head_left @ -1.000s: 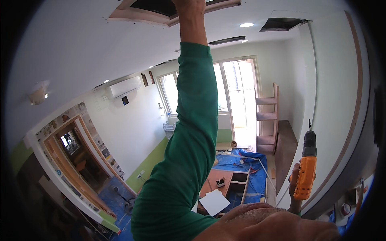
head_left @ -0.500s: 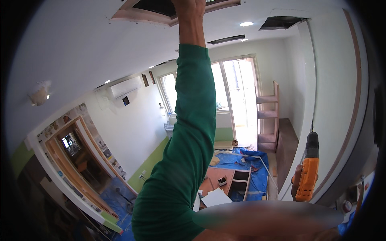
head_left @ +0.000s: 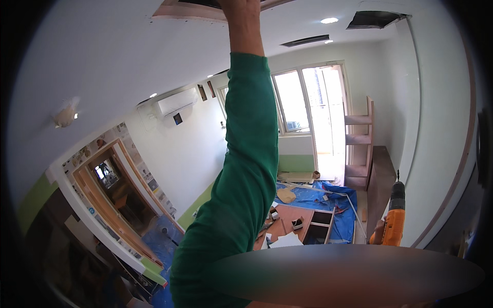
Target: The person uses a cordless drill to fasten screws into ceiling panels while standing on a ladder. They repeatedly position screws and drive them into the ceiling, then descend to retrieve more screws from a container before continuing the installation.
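Note:
My left arm in a green sleeve reaches straight up through the middle of the view. At the top edge, my left hand (head_left: 241,7) is at the wooden frame (head_left: 187,11) of a ceiling opening; its fingers are cut off by the picture's edge. Low on the right, my right hand (head_left: 379,233) is wrapped around an orange and black cordless drill (head_left: 394,223). The drill stands nearly upright with its bit (head_left: 398,175) pointing at the ceiling. A blurred patch hides the drill's lower part and much of the hand.
Below, a brown board and open cabinet frame (head_left: 319,226) lie over blue sheeting (head_left: 343,203). Wooden shelving (head_left: 368,138) stands by the bright glass door (head_left: 323,113). An air conditioner (head_left: 177,102) hangs on the left wall, beyond a doorway (head_left: 115,185). Another ceiling hole (head_left: 377,19) gapes at right.
The room has shifted rightward and slightly up in my view. The drill sits a little lower in the picture, and the blurred patch covers more of it. My left arm remains raised.

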{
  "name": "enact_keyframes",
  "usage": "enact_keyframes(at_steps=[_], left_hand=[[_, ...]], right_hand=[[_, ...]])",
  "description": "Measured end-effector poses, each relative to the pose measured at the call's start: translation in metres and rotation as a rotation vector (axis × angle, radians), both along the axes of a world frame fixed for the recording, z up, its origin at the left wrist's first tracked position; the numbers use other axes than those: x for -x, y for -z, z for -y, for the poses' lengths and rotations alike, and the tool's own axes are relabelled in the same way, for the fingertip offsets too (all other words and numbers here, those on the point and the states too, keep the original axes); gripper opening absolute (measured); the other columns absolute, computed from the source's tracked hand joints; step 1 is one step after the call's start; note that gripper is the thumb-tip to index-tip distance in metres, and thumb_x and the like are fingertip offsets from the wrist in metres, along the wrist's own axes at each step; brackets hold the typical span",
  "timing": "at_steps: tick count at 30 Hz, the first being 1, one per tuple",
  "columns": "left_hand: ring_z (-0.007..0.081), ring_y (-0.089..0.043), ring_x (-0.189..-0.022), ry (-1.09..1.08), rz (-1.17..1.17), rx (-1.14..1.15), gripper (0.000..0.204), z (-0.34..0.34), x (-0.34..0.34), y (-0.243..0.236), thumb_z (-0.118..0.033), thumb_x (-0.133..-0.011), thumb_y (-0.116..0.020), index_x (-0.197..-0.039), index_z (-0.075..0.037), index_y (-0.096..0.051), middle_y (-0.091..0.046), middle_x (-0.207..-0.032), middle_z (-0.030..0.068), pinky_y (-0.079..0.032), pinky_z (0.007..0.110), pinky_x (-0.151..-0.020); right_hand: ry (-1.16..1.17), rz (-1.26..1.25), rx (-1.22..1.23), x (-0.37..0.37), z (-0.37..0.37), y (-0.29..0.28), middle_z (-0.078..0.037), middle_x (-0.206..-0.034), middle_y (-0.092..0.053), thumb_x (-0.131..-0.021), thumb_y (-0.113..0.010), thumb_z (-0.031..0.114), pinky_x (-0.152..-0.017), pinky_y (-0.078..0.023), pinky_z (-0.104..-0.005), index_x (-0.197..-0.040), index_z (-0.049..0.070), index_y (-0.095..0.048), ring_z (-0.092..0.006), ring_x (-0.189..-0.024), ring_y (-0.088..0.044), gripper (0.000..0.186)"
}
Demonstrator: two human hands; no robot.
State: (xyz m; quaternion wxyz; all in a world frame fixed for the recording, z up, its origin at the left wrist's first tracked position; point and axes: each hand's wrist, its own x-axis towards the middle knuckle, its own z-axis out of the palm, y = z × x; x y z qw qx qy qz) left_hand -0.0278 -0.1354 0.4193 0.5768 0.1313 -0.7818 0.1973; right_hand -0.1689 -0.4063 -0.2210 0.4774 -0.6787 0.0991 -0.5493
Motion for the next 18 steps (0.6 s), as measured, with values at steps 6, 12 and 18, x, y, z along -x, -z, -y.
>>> enact_keyframes(at_steps=[6, 12, 18], left_hand=[[0.0298, -0.053, -0.13, -0.025, -0.11, 0.076, 0.05, 0.015, -0.007, 0.006, -0.017, -0.088, -0.079, -0.129, -0.004, -0.052, -0.06, -0.128, 0.0134, -0.045, 0.045, -0.117], [0.0314, -0.059, -0.124, -0.076, -0.134, 0.028, 0.049, 0.007, -0.011, 0.002, -0.021, -0.093, -0.075, -0.132, -0.004, -0.051, -0.063, -0.124, 0.0157, -0.047, 0.05, -0.115], [0.0297, -0.064, -0.116, -0.133, -0.2, 0.028, 0.044, 0.008, -0.005, 0.01, -0.022, -0.094, -0.075, -0.128, -0.005, -0.053, -0.065, -0.119, 0.013, -0.05, 0.05, -0.112]], right_hand=[[-0.017, -0.034, -0.039, 0.007, 0.005, 0.011, -0.009, -0.098, -0.063, -0.092, -0.072, 0.019, -0.077, -0.054, -0.0355, -0.116, 0.0, -0.057, -0.0216, -0.084, -0.065, 0.034], [-0.042, -0.073, -0.073, 0.013, 0.005, 0.015, -0.009, -0.099, -0.063, -0.093, -0.072, 0.02, -0.077, -0.054, -0.0356, -0.116, 0.0, -0.056, -0.0213, -0.084, -0.064, 0.035], [-0.167, -0.071, -0.161, 0.015, 0.003, 0.009, -0.008, -0.1, -0.062, -0.094, -0.069, 0.018, -0.077, -0.052, -0.0342, -0.12, 0.001, -0.054, -0.0188, -0.085, -0.063, 0.035]])
